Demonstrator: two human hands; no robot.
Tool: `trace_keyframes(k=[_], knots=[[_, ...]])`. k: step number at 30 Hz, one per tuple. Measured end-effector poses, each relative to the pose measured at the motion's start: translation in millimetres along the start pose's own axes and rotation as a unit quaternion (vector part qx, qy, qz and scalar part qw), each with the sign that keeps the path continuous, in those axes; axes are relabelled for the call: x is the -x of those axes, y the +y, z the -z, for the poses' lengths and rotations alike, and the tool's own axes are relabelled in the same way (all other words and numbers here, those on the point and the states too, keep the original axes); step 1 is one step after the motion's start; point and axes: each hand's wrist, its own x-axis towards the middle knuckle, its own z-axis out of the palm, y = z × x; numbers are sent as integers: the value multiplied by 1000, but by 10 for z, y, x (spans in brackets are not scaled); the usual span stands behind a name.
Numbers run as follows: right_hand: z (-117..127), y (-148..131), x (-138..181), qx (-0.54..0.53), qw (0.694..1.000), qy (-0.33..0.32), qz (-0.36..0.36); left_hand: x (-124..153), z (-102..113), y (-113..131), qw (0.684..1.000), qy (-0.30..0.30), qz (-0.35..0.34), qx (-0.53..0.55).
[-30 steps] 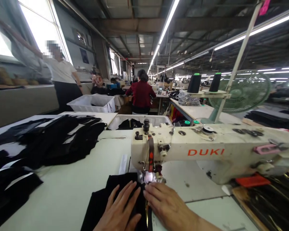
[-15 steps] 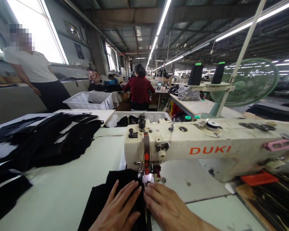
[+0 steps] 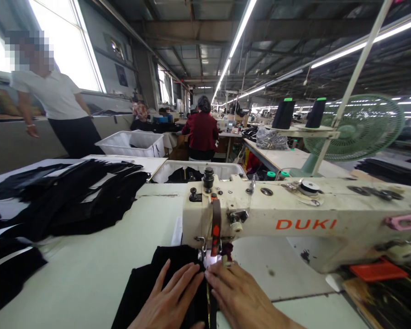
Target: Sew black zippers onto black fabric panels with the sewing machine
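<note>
At needle of DUKI sewing machine (image 3: 294, 219): black fabric piece (image 3: 164, 278) flat on table (image 3: 89, 269), far edge under presser foot. Left hand (image 3: 173, 299) and right hand (image 3: 241, 299) pressed flat on it, fingers spread, gripping nothing, fingertips nearly touching. Black cut pieces (image 3: 71, 201) piled well apart, left.

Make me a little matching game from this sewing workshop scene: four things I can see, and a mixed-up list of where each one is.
Things:
1. left hand
2. green fan
3. pile of black fabric pieces
4. black thread cones

Places:
A. far right, behind the sewing machine
B. flat on the black cloth at the needle
C. spread on the table, left side
D. standing on the rack above the machine

Pairs: 1-B, 2-A, 3-C, 4-D
</note>
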Motion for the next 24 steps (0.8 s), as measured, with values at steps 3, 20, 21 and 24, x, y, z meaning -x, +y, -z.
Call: trace_keyframes(k=[3, 20, 21, 24], knots=[[-22, 10, -35, 29, 999, 0, 35, 13, -107, -15, 999, 22, -14, -20], [-114, 109, -53, 50, 996, -65, 31, -146, 21, -45, 998, -36, 28, 34], [-114, 115, -53, 46, 996, -68, 30, -161, 37, -42, 998, -41, 29, 37], [-125, 121, -45, 47, 996, -60, 35, -167, 53, -38, 997, -48, 25, 46]])
